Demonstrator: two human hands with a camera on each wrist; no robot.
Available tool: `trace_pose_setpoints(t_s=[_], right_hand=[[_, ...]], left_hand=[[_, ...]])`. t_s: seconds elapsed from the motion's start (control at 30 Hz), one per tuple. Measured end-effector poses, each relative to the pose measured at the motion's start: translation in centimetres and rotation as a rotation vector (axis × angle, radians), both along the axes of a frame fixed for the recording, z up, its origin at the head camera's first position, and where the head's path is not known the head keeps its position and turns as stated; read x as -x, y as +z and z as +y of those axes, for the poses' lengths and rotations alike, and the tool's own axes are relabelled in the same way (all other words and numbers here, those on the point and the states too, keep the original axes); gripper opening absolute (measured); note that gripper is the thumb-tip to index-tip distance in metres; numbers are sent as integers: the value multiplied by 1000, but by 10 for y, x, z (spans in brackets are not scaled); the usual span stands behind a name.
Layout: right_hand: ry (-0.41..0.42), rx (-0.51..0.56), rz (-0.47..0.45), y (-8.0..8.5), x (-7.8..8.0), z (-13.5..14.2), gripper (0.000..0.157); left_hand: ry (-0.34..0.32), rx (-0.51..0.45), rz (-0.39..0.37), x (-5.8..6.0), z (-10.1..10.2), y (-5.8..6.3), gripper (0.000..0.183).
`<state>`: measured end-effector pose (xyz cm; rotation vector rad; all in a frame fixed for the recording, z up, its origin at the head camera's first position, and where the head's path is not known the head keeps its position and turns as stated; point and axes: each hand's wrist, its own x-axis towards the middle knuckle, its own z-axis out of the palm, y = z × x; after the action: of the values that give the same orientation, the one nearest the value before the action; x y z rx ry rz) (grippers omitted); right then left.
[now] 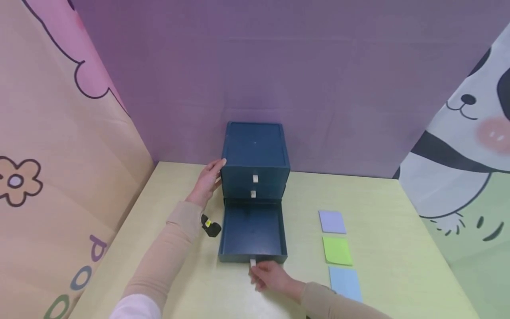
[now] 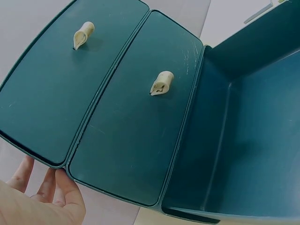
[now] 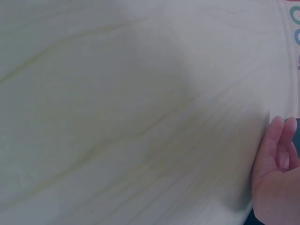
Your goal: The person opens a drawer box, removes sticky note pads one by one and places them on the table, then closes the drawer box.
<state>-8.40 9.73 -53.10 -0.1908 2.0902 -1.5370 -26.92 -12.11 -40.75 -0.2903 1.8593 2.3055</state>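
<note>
A dark blue drawer cabinet (image 1: 256, 144) stands at the back of the table, its bottom drawer (image 1: 252, 228) pulled out, with nothing seen inside. My left hand (image 1: 206, 181) rests against the cabinet's left side near the top front edge; the left wrist view shows fingertips (image 2: 65, 185) touching that side. At the drawer's front, my right hand (image 1: 271, 275) pinches its white pull tab (image 1: 253, 262). Two closed upper drawers (image 2: 51, 89) carry pale looped tabs (image 2: 162, 83). In the right wrist view the right hand (image 3: 276, 180) appears only at the right edge.
To the right of the drawer lie a purple sticky-note pad (image 1: 332, 221), a green pad (image 1: 337, 250) and a blue pad (image 1: 345, 282) in a column. A small black item (image 1: 211, 227) with a yellow mark is beside the left wrist. A purple backdrop (image 1: 255, 66) hangs behind.
</note>
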Motion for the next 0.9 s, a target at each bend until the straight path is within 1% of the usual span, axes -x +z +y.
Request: trace_pose_setpoints(t_s=[0.17,0.4,0.5,0.73,0.9], right_hand=[[-4,35,20,-4,0,-1,30],[-34,80,22,-7,2,-1,29],[-41,100,13,-6,2,-1,29],[-85,134,-22,-6,2,-2,27],[-99,156,-46,-5,3,-3,27]], left_hand=[[-2,12,-7,-1,0,-1,60],[0,17,-7,-1,0,0,61],[6,14,-14,0,0,0,61],[-2,12,-10,0,0,0,63],[-11,13,-10,0,-1,-1,63]])
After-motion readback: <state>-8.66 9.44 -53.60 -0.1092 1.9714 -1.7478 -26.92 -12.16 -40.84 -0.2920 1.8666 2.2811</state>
